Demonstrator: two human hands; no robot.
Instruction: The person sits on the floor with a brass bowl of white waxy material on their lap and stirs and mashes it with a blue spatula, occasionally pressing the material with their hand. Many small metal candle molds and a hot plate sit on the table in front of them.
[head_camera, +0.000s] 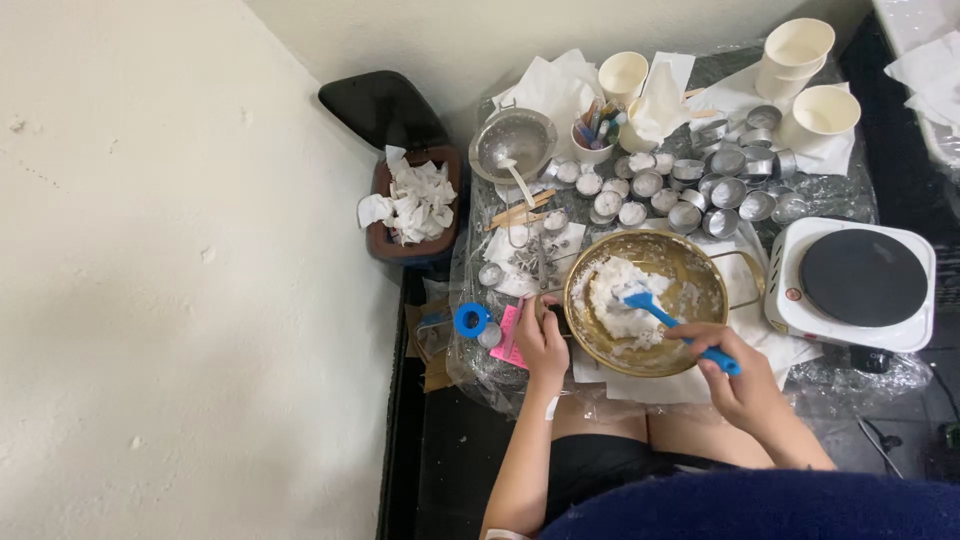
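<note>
While the left hand gripped the rim of the round golden metal bowl at the frame's centre, the right hand clenched a blue silicone spatula, its blade in the white flaky wax. Stirring seemed underway; further turning would call for a steadied bowl on the plastic-covered tabletop.

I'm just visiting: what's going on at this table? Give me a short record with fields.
Left hand: left hand grips the rim of the round gold metal bowl
Right hand: right hand holds the blue spatula
Bowl contents: white flaky wax-like mass, spatula head in it
Behind the bowl: small round metal cups, some filled white
Right of bowl: white single-burner hot plate, nothing on it
Far edge: cream paper cups, metal strainer
Floor, left: brown bin of crumpled tissue
</note>
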